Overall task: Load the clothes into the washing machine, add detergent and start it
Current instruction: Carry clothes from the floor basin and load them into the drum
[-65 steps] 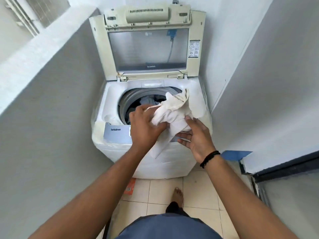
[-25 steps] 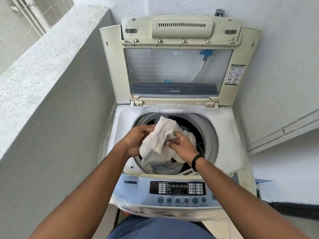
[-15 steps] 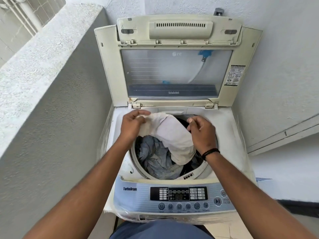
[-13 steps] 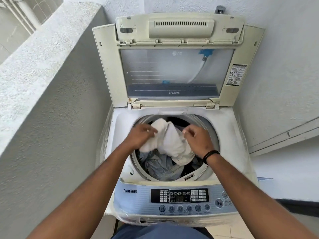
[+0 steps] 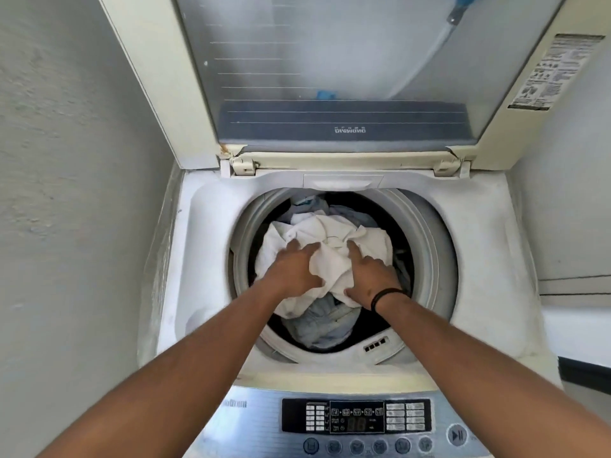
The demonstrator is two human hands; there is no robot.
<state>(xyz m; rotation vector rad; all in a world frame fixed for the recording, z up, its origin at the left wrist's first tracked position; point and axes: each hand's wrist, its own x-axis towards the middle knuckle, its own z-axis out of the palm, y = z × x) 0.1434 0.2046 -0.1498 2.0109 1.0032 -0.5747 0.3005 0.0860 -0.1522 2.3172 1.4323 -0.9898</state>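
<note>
Inside the round drum opening of a top-loading washing machine, a crumpled white cloth lies on pale blue clothes. Both hands press down on it: left hand and right hand, fingers mostly extended, gripping nothing. Behind them, its lid stands raised

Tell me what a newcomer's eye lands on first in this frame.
Both hands, left and right, press a white garment down into the open drum at centre frame. Behind them the raised lid fills the top, and the control panel sits at the bottom edge.
</note>
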